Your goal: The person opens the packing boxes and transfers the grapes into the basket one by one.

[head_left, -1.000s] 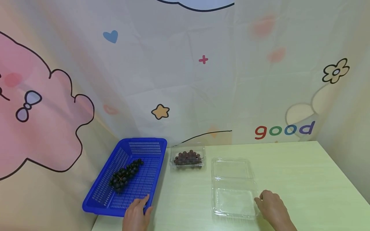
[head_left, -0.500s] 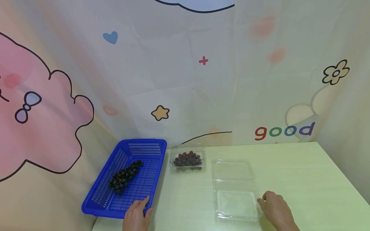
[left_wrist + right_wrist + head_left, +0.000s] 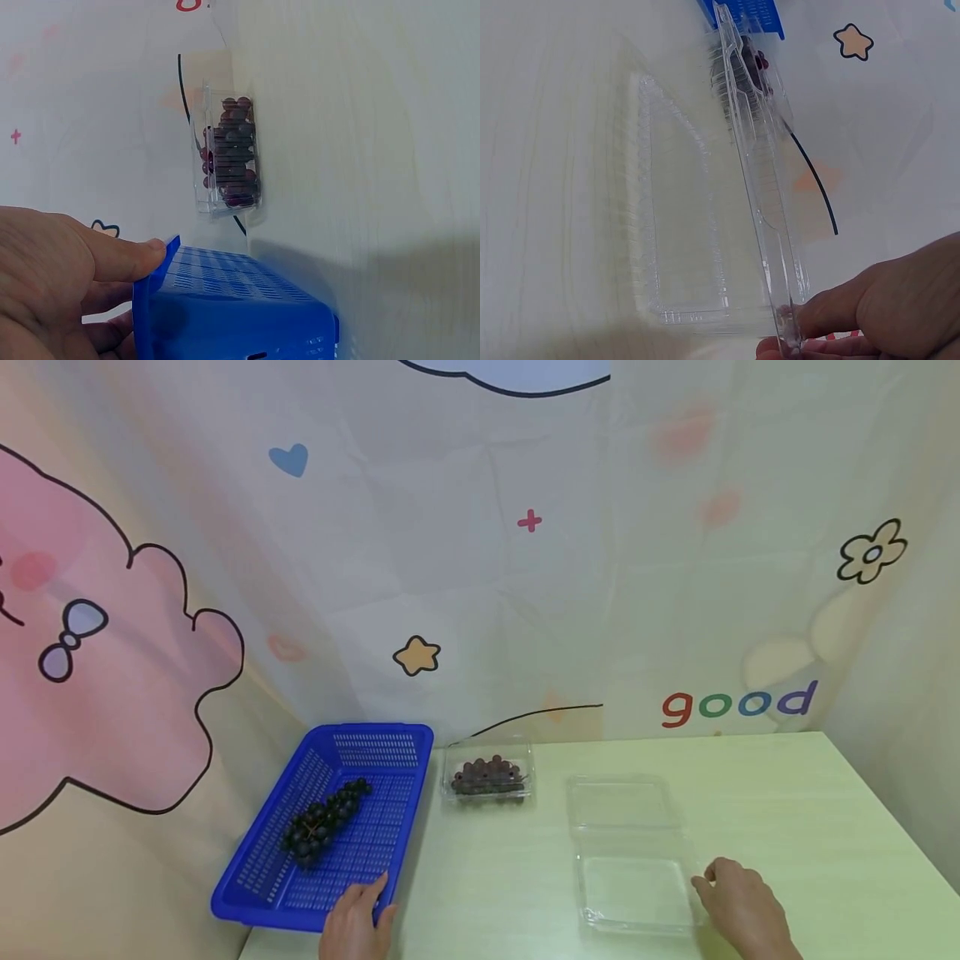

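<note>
My left hand point(image 3: 356, 922) grips the near right corner of a blue plastic basket point(image 3: 375, 747). In the left wrist view its thumb lies on the basket rim point(image 3: 154, 285), with the other fingers on the opposite side. A bunch of dark grapes point(image 3: 322, 827) lies inside the basket. On the right, my right hand point(image 3: 746, 906) pinches the right edge of a clear plastic clamshell box point(image 3: 637, 889), which is unfolded flat with no contents visible. The right wrist view shows thumb and fingers around the box's rim point(image 3: 769, 232).
A second clear box point(image 3: 487, 772), holding reddish grapes, stands at the back of the table beside the basket. The pale table point(image 3: 795, 810) extends to the right of the unfolded box. A printed curtain point(image 3: 480, 568) hangs behind and along the left.
My right hand has slid the clear clamshell box to the right across the table. The left hand stays on the basket corner, and the grapes have not moved.
</note>
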A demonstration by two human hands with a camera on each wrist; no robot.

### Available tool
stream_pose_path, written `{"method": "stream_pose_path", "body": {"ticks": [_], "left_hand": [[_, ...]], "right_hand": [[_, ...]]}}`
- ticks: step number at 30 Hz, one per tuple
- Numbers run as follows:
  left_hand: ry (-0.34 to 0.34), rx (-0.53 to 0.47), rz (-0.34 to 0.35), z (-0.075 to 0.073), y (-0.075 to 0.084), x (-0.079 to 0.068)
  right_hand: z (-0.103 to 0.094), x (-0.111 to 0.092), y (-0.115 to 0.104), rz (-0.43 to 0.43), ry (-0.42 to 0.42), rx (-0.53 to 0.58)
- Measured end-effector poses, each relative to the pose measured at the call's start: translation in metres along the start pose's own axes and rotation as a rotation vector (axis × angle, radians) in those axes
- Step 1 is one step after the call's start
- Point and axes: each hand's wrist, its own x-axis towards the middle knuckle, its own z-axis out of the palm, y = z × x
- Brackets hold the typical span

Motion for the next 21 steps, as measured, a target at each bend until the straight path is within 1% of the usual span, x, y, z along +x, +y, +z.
{"method": "stream_pose_path", "body": {"ticks": [7, 16, 21], "left_hand": [[-0.014, -0.003, -0.027, 0.0, 0.001, 0.0], [-0.037, -0.011, -0.06, -0.001, 0.001, 0.0], [-0.029, -0.005, -0.075, -0.002, -0.001, -0.002]], "right_hand": [[-0.014, 0.0, 0.015, 0.006, -0.015, 0.013], [-0.036, 0.009, 0.04, 0.032, -0.028, -0.024], [-0.045, 0.011, 0.053, 0.053, -0.026, -0.021]]}}
